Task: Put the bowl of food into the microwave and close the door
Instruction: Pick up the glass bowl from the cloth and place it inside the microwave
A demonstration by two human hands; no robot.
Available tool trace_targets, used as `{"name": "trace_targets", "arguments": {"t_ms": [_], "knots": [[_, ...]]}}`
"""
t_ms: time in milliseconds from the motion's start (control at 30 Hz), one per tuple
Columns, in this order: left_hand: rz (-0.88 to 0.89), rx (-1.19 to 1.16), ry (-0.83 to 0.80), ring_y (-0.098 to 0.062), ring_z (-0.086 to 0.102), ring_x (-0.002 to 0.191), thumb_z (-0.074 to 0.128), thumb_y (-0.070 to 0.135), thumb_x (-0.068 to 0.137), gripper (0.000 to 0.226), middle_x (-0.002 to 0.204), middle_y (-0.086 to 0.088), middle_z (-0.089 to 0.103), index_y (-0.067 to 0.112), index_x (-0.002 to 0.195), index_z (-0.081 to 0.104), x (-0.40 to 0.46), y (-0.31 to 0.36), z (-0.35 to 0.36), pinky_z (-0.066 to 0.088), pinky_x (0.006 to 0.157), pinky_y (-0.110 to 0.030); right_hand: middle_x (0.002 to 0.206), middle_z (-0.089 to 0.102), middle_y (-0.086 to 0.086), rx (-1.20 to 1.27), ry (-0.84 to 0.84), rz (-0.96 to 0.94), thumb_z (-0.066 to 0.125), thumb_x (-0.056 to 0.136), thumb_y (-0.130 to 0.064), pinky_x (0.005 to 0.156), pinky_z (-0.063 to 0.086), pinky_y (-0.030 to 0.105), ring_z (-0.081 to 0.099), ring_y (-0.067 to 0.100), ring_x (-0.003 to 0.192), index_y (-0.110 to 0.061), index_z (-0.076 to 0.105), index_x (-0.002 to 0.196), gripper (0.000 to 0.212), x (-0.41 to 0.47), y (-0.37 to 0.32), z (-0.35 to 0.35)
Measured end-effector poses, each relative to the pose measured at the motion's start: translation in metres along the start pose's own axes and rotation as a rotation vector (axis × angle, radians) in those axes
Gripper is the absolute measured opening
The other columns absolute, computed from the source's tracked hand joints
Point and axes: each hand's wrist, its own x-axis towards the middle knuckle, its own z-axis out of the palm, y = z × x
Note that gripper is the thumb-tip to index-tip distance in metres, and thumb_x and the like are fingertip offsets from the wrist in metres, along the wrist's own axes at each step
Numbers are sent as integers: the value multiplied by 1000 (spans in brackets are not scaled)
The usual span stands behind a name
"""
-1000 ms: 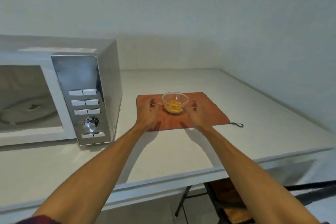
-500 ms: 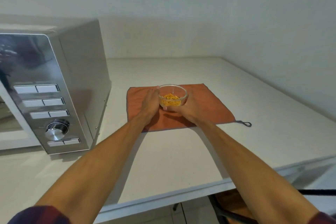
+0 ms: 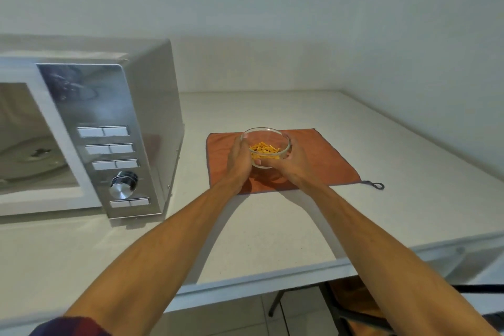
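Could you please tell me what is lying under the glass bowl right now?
An orange cloth lies spread beneath the glass bowl. Both hands cover the bowl's base, so contact cannot be seen.

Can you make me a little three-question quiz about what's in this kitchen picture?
1. True or false: both hands are wrapped around the glass bowl.
2. What lies under the bowl? A) a plate B) an orange cloth C) a book
3. Fill in: the microwave stands on the person's ____ side.

Key:
1. True. The left hand and right hand cup the bowl, which holds yellow food.
2. B. The orange cloth is spread on the counter.
3. Left. The microwave is there, and its inside shows, so the door seems open.
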Motion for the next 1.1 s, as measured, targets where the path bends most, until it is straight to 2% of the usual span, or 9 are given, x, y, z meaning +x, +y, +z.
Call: {"name": "trace_targets", "arguments": {"t_ms": [100, 200, 367, 533, 767, 900, 967, 1033, 1100], "knots": [[-21, -22, 10, -27, 59, 117, 31, 45, 97, 51, 128, -10, 62, 15, 132, 52, -22, 5, -9, 45, 105, -44, 113, 59, -4, 38, 0, -21, 90, 58, -4, 65, 47, 3, 61, 9, 98, -12, 42, 133, 90, -18, -9, 4], [-53, -2, 12, -27, 58, 119, 29, 42, 99, 47, 131, -8, 61, 23, 137, 48, -50, 7, -20, 43, 107, -44, 122, 55, 0, 24, -20, -36, 91, 58, -6, 69, 48, 7, 57, 16, 111, -13, 37, 140, 97, -44, -19, 9], [-11, 5, 16, -27, 57, 119, 29, 39, 101, 44, 132, -6, 59, 23, 138, 47, -96, 21, -46, 42, 107, -44, 125, 47, -3, 6, -60, -21, 90, 60, -13, 82, 41, 16, 51, 16, 113, -18, 26, 146, 107, -88, -38, 15], [-6, 30, -66, -28, 55, 123, 26, 48, 98, 51, 140, -9, 53, 26, 144, 37, -136, 34, -81, 44, 107, -47, 127, 48, -1, 18, -58, -26, 90, 61, -20, 83, 41, 19, 51, 16, 114, -21, 32, 137, 96, -131, -61, 34], [91, 68, -39, -26, 53, 123, 23, 34, 104, 45, 136, -8, 53, 23, 146, 34, -192, 61, -144, 43, 105, -39, 142, 42, 4, -3, -75, -51, 90, 62, -23, 97, 38, 28, 43, 15, 121, -18, 27, 144, 103, -183, -96, 74], [143, 61, 23, -15, 54, 107, 24, 30, 104, 42, 134, -7, 54, 25, 143, 38, -208, 65, -186, 47, 89, -28, 141, 43, 4, 9, -91, -90, 89, 64, -21, 92, 39, 23, 43, 14, 118, -19, 27, 144, 101, -208, -115, 109], [159, 62, 74, -12, 55, 100, 24, 29, 104, 39, 127, -4, 57, 24, 140, 41, -215, 64, -211, 48, 81, -22, 135, 45, 1, 27, -119, -111, 87, 66, -15, 83, 41, 12, 45, 12, 116, -19, 30, 143, 95, -216, -121, 133], [175, 81, 135, -11, 56, 95, 24, 30, 104, 39, 119, 0, 56, 22, 139, 42, -217, 64, -234, 46, 71, -16, 127, 48, -2, 42, -130, -121, 86, 67, -14, 73, 44, 9, 51, 10, 109, -19, 31, 142, 93, -218, -127, 157], [176, 120, 219, -14, 60, 99, 25, 33, 104, 41, 119, 0, 58, 20, 139, 43, -213, 63, -257, 48, 72, -17, 120, 50, -6, 59, -164, -139, 86, 67, -14, 69, 47, 7, 55, 4, 99, -18, 33, 141, 91, -214, -132, 182]]}}
